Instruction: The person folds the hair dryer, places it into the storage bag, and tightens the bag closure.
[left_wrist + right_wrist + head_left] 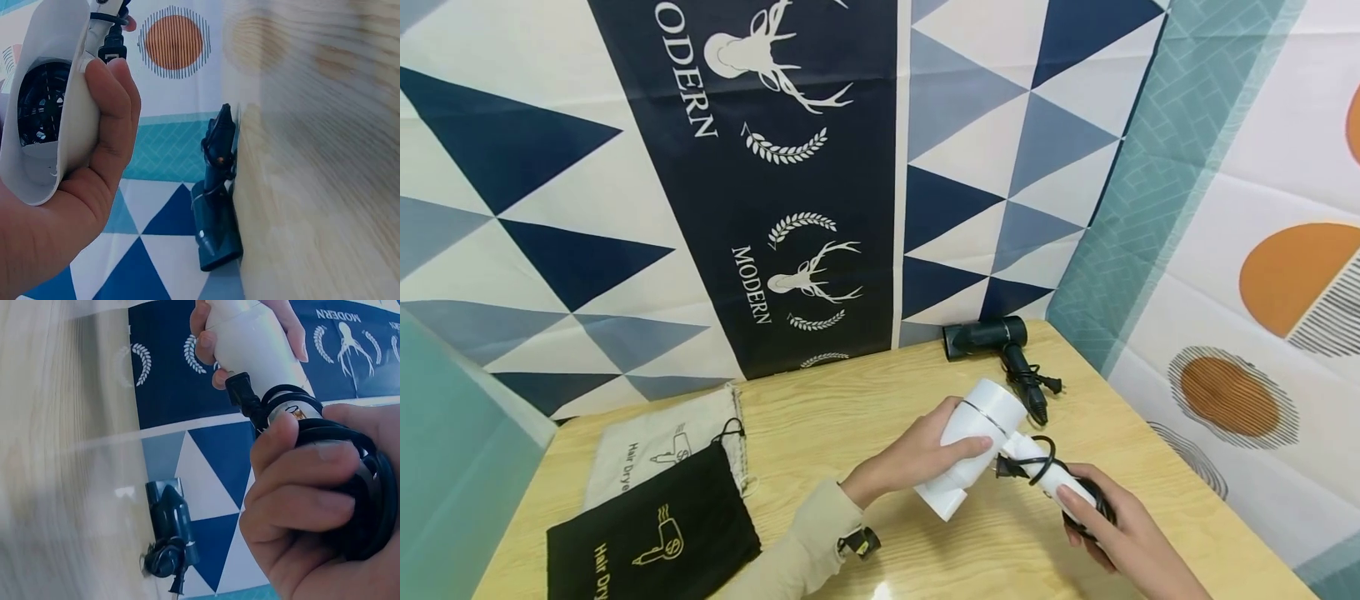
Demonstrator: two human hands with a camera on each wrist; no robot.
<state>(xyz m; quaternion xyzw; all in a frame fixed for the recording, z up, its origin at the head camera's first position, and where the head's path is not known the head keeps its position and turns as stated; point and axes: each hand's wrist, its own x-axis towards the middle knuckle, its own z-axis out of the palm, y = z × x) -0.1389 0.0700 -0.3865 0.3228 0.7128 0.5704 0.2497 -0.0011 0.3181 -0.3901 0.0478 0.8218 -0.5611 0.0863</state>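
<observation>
A white hair dryer (973,429) is held in both hands above the wooden table. The left hand (917,450) grips its barrel, thumb across the near side; in the left wrist view that hand (103,137) curls round the barrel, whose open end shows a dark fan grille (42,103). Round the handle, with its black cord (337,434) wound about it, curl the fingers of the right hand (1123,529), also seen in the right wrist view (312,506). The black plug (242,392) hangs beside the handle. Part of the handle is hidden by the right fingers and cord.
A black hair dryer (988,336) with its cord wrapped lies at the table's back right, near the patterned wall cloth (955,200). On the left, a black pouch (625,542) overlaps a pale grey pouch (613,442) on the wooden table (820,417).
</observation>
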